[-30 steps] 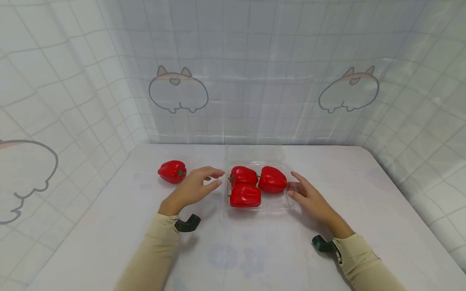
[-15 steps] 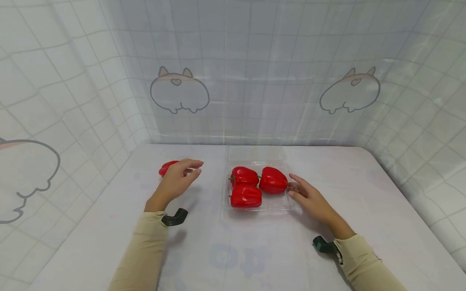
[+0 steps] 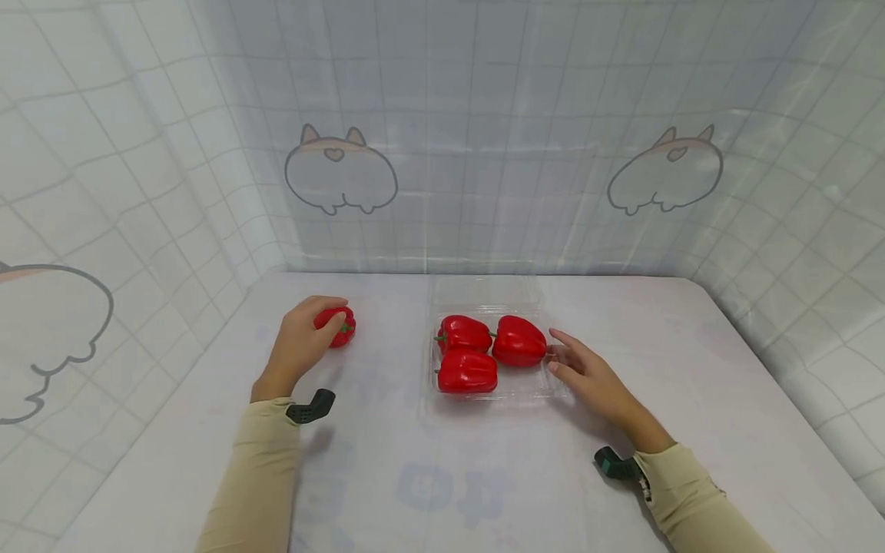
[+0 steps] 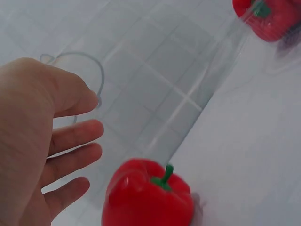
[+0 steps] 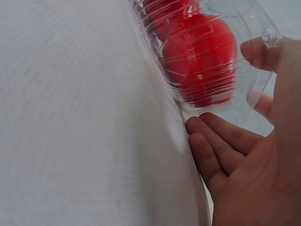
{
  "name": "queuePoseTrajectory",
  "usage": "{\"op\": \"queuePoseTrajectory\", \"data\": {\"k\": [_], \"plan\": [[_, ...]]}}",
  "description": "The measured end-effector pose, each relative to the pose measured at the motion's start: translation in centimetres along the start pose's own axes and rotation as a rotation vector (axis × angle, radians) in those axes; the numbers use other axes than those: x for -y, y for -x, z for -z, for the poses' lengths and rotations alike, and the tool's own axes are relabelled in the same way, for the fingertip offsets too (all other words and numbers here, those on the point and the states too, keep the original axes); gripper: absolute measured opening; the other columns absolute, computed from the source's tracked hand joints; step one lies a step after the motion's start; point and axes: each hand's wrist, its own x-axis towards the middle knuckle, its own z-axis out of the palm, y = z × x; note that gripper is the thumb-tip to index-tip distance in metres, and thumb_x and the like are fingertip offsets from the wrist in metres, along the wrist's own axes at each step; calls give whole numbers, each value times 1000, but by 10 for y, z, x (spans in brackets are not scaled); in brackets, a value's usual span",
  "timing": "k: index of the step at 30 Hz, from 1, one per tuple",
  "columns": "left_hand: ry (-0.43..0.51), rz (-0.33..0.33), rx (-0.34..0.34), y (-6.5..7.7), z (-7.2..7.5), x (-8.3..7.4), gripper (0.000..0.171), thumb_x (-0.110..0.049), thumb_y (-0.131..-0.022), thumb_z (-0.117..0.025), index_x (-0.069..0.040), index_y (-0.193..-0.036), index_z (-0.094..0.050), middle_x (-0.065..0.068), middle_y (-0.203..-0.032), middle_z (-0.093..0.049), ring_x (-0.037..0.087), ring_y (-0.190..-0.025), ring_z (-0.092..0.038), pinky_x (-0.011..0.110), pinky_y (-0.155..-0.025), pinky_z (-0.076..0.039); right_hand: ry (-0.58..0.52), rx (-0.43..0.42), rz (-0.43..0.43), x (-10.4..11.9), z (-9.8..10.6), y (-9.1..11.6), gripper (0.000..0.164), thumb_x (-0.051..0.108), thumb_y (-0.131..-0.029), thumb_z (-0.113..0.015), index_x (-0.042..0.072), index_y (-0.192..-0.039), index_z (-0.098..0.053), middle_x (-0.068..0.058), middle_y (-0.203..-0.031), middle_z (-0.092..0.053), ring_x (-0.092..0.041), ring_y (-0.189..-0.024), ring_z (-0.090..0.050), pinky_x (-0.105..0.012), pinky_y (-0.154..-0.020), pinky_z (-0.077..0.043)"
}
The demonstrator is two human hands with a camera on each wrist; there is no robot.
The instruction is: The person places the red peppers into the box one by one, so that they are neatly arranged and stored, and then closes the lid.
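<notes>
A lone red bell pepper lies at the left of the table, its green stem facing right. My left hand reaches around its left side, thumb and fingers spread; in the left wrist view a gap shows between the fingers and the pepper. A clear plastic clamshell box stands mid-table with its lid folded back, holding three red bell peppers, among them a front one. At the box's right side, my right hand rests with loosely extended fingers against the clear wall.
White cloth covers the table. Beyond its back edge hangs a grid-patterned sheet with printed animal drawings, and similar sheets rise at left and right. A dark device sits at the left wrist, another at the right.
My left hand has moved left, away from beside the box, over to the lone pepper. The right hand stays at the box, and the three peppers inside have not moved.
</notes>
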Motion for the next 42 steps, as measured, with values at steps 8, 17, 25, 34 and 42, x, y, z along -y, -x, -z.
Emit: {"op": "queuePoseTrajectory", "data": {"k": [8,17,25,34,42], "plan": [[6,57,-17,0,4,11,31,-21,-100,-60,-9,-128,-64,15,-133,-56,36,-125,-50,59,-92,-51,5,1,-2,0,-1,0,66,27,-100,-63,17,-157,-32,-16,-142,-55,-35,-128,-55,-54,-100,-47],[-2,123,63,0,2,22,41,-24,-99,-62,-6,-135,-58,21,-142,-47,41,-132,-41,61,-96,-48,7,-2,-16,-1,-1,-1,66,27,-100,-63,19,-157,-32,-15,-143,-54,-35,-130,-54,-54,-101,-46],[-4,182,108,1,-2,33,57,-28,-96,-67,-7,-145,-49,26,-154,-32,48,-140,-26,65,-94,-47,15,0,-20,-3,-2,-1,67,30,-99,-63,19,-157,-32,-16,-144,-53,-37,-131,-52,-53,-99,-48],[-10,217,156,3,-6,45,67,-26,-94,-70,-11,-153,-41,27,-158,-26,50,-141,-24,65,-96,-45,17,3,-13,-2,-2,0,66,29,-100,-62,20,-157,-32,-16,-144,-54,-36,-130,-53,-54,-100,-47],[25,193,146,3,-9,54,69,-25,-94,-71,-11,-153,-39,25,-159,-26,47,-142,-26,63,-101,-43,23,-4,-16,-1,-1,0,65,30,-100,-63,21,-157,-33,-15,-143,-54,-35,-130,-54,-53,-100,-48]]}}
